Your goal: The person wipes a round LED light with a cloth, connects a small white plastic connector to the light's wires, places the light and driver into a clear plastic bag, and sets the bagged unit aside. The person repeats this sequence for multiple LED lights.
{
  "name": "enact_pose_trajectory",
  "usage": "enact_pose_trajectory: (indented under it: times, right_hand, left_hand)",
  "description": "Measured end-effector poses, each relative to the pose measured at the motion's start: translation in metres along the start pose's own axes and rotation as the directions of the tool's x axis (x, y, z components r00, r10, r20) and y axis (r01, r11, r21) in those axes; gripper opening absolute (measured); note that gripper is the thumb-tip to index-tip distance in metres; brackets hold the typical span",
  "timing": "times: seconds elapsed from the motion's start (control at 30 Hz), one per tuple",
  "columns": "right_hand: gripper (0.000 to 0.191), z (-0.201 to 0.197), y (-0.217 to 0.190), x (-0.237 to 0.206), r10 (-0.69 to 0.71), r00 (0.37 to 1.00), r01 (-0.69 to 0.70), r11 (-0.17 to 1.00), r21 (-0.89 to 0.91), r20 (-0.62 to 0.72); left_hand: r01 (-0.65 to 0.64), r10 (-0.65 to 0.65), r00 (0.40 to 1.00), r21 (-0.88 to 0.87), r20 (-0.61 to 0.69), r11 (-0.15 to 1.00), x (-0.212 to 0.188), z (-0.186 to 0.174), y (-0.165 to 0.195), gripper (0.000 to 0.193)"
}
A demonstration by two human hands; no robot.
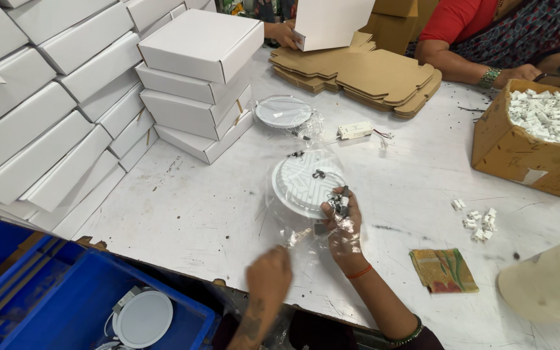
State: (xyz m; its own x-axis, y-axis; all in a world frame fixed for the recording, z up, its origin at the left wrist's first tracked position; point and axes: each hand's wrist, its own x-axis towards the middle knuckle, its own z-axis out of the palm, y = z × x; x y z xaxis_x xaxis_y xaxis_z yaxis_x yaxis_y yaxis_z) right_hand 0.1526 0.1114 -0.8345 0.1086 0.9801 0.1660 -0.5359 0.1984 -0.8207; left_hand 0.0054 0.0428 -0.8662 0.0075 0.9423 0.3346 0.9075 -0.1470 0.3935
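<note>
While the head view looks down on a white counter point(183, 214), the right hand point(343, 228), inside a clear bag point(306, 194), pinches a small black-and-metal clip at the rim of a round white lamp point(303, 181). The left hand point(269, 275) grips the bag's near edge. The lamp looks partly bagged, not boxed. Another bagged lamp point(284, 111) lies beyond, beside stacked white boxes point(196, 84).
</note>
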Motion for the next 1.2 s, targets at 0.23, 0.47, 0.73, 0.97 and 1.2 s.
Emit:
enact_pose_trajectory:
  times: [0.23,0.47,0.73,0.97,1.2]
  right_hand:
    - [0.045,-0.001,0.017,0.001,-0.151,0.983,0.179,0.901,-0.396,0.101]
    - [0.025,-0.004,0.019,-0.002,-0.41,0.702,0.7,0.546,-0.459,0.582]
    - [0.055,-0.008,0.032,-0.005,0.047,0.951,0.018,0.979,-0.205,0.305]
    - [0.067,-0.005,0.034,-0.011,0.261,0.87,-0.095,0.921,-0.378,0.418]
    - [0.065,-0.007,0.009,0.015,-0.011,0.892,0.219,0.885,-0.412,0.451]
  left_hand:
    - [-0.348,0.323,0.937,-0.292,-0.132,0.891,-0.027,0.02,0.042,0.017]
    - [-0.459,0.501,0.865,-0.465,-0.036,0.757,-0.019,-0.033,0.008,0.023]
    - [0.189,-0.561,0.763,-0.94,0.323,-0.283,0.016,-0.037,-0.044,0.048]
    - [0.226,-0.311,0.794,-0.727,0.523,-0.648,0.022,-0.024,-0.012,0.052]
    - [0.148,-0.449,0.716,-0.744,0.535,-0.652,0.026,-0.04,-0.024,0.051]
